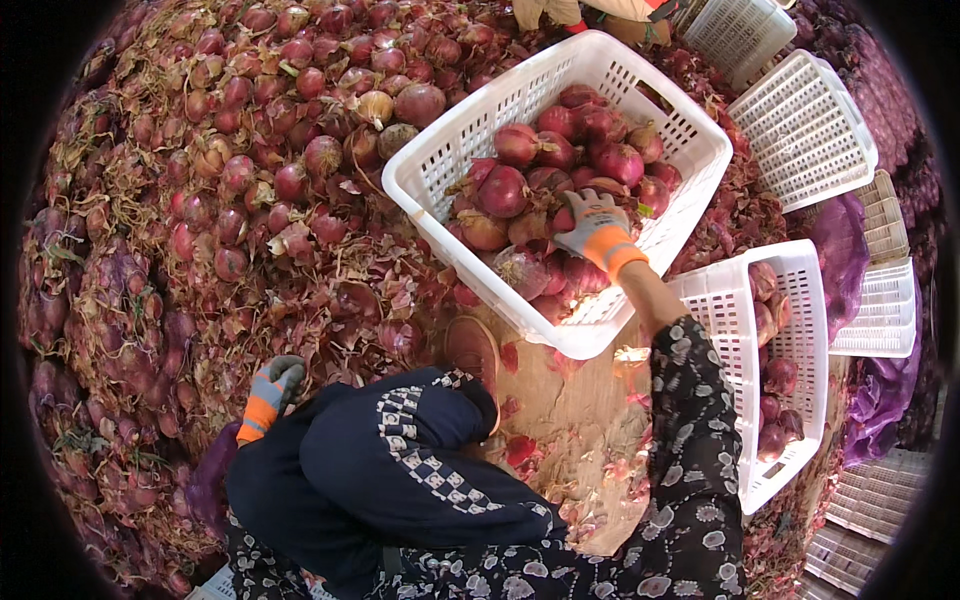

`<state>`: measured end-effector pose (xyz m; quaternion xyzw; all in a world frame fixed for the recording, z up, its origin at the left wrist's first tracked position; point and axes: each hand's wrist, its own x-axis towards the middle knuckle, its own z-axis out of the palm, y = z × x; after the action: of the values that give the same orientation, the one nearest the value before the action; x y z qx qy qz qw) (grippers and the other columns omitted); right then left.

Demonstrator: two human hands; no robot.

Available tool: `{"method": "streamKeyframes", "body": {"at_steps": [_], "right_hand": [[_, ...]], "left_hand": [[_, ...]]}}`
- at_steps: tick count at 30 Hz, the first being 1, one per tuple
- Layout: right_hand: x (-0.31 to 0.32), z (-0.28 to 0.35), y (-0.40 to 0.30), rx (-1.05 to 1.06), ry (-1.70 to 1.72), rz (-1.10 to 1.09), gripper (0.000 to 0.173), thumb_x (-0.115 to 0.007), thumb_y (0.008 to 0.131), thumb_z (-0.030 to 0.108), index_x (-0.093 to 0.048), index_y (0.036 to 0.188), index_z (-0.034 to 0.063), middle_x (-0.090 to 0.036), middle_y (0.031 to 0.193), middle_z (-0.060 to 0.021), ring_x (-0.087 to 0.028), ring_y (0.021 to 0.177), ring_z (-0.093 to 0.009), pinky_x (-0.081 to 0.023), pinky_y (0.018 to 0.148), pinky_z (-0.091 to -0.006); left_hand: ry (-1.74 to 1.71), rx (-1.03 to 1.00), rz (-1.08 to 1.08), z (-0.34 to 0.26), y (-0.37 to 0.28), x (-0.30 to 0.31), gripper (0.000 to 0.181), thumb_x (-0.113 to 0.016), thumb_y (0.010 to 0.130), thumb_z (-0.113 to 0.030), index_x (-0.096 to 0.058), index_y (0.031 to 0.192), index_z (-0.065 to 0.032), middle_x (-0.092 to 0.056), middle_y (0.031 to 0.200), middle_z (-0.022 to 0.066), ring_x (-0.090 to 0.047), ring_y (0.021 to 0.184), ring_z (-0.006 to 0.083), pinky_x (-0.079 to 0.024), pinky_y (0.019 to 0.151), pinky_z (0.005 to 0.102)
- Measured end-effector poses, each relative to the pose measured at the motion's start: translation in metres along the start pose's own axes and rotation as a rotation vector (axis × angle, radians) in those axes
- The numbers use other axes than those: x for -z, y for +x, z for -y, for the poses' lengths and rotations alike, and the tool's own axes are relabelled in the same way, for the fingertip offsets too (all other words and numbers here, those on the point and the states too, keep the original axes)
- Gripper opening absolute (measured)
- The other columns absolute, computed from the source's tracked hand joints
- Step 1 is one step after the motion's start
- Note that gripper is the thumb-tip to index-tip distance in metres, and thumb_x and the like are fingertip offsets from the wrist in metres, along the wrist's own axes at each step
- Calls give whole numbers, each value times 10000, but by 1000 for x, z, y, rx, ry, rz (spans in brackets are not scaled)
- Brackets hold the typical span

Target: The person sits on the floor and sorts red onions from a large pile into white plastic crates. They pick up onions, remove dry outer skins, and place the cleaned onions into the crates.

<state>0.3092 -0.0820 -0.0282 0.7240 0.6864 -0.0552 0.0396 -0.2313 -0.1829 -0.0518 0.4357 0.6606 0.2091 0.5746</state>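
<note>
My right hand (596, 229), in a grey and orange work glove, reaches into a white slatted plastic crate (480, 266). Its fingers rest over red onions (504, 191) piled in the crate; whether they grip one is hidden beneath the glove. Beside my bent knee is my left hand (276, 386), in a matching glove. Its fingers curl down and are partly out of sight, so I cannot see if it holds anything. A broad heap of red onions (322, 154) with loose dry skins lies left of the crate.
A second white crate (784, 472) with several onions stands at the right, tilted in view. More crates (806, 135) line the right side, near purple mesh sacks (840, 255). My shoe (472, 352) is against the crate's near side. Another person's legs (551, 11) show at the top.
</note>
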Motion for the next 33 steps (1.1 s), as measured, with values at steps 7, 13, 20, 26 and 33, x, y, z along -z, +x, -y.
{"method": "streamKeyframes", "body": {"at_steps": [7,13,20,26,33], "right_hand": [[33,16,9,42,70,210,661,-667,714,473,-508,1226,86,-534,1191,-186,-540,1087,-335,-447,890,-397],[50,-5,-44,59,583,177,565,-628,791,447,-551,1199,63,-625,1045,-134,-610,929,-275,-490,770,-375],[30,26,23,121,675,-114,623,-690,736,362,-489,1278,129,-557,1211,-140,-558,1086,-295,-445,921,-365],[-8,85,76,75,31,116,920,-745,646,378,-272,1416,205,-352,1395,-175,-459,1187,-346,-416,960,-433],[4,43,89,-47,1248,23,804,-780,646,278,-413,1356,185,-584,1133,-148,-565,1081,-280,-533,778,-354]], "left_hand": [[-482,80,118,29,23,6,222,-552,913,-138,-540,1104,-24,-554,840,71,-451,542,103,-360,428,229],[-402,115,-19,-19,4,-19,219,-562,916,-157,-560,1093,-27,-588,861,83,-528,604,124,-425,474,238],[-274,75,-39,-23,15,-27,224,-565,916,-157,-572,1090,-16,-623,860,69,-585,621,126,-474,502,262],[-338,110,21,-35,36,-49,220,-585,906,-168,-589,1082,-36,-644,876,76,-583,630,112,-480,513,249],[-407,160,91,-21,60,-61,240,-553,922,-196,-570,1095,-30,-606,844,79,-581,651,138,-487,529,281]]}}
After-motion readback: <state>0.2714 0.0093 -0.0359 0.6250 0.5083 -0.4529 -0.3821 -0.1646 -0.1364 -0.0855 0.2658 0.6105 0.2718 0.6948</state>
